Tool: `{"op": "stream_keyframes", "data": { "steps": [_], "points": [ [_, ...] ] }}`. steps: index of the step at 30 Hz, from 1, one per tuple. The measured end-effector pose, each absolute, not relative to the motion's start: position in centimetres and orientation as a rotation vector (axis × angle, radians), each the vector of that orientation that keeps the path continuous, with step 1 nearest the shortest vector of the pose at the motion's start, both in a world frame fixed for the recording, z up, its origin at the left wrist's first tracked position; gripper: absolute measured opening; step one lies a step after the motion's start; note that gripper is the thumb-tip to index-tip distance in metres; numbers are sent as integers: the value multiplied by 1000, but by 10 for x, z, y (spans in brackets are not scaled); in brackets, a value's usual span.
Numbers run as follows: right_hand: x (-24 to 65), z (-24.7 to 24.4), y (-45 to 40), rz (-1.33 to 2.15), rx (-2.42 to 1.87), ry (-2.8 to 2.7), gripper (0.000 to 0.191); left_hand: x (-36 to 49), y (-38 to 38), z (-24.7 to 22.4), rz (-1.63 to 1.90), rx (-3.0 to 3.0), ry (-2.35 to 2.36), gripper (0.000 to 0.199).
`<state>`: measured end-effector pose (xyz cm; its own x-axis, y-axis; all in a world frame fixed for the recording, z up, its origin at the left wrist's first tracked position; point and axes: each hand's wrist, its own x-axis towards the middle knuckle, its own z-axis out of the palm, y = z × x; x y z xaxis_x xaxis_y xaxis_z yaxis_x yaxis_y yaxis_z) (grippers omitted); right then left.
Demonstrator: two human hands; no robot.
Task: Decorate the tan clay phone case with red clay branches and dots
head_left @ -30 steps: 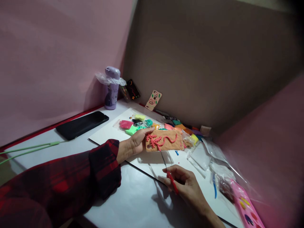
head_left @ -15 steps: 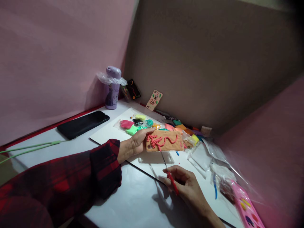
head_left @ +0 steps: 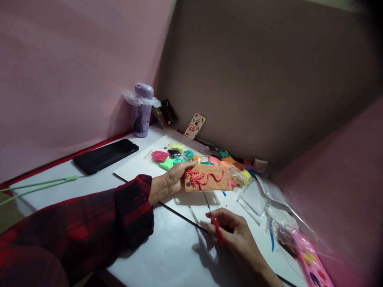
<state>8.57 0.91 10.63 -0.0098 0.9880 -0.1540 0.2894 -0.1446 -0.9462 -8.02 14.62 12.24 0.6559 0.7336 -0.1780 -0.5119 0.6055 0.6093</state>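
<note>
My left hand (head_left: pixel 173 178) grips the left end of a phone case (head_left: pixel 216 182) covered in tan clay, its thumb along the top edge. Coral-pink clay strands (head_left: pixel 196 177) branch over its left part, and a wavy strand runs to the right. My right hand (head_left: pixel 231 229) pinches what look like small red-handled scissors (head_left: pixel 218 230) below the case. Their thin metal tip points up to the lower edge of the case, by the end of a pink strand; I cannot tell whether it touches. The case is held above a white board (head_left: pixel 140 161).
Bagged coloured clay (head_left: pixel 160 156) lies behind the case. A purple bottle (head_left: pixel 143 115), a black phone (head_left: pixel 106 156) and a decorated case (head_left: pixel 195 125) stand or lie further back. Clear plastic packets (head_left: pixel 254 195) and a pink box (head_left: pixel 311 259) are on the right.
Almost nothing differs. The whole view has shifted very slightly, while both hands, the phone case and the scissors keep the same positions relative to each other.
</note>
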Motion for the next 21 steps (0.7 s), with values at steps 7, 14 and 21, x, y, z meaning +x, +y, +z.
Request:
{"op": "stream_keyframes", "data": {
  "steps": [7,14,21],
  "points": [
    [83,107,8,1171,-1521,-1336,44,-80,145,124,754,574,454,29],
    [83,106,9,1181,-1524,-1352,42,-79,145,124,766,588,470,28],
    [86,104,9,1211,-1533,-1362,37,-79,145,124,760,597,481,28]
  ]
}}
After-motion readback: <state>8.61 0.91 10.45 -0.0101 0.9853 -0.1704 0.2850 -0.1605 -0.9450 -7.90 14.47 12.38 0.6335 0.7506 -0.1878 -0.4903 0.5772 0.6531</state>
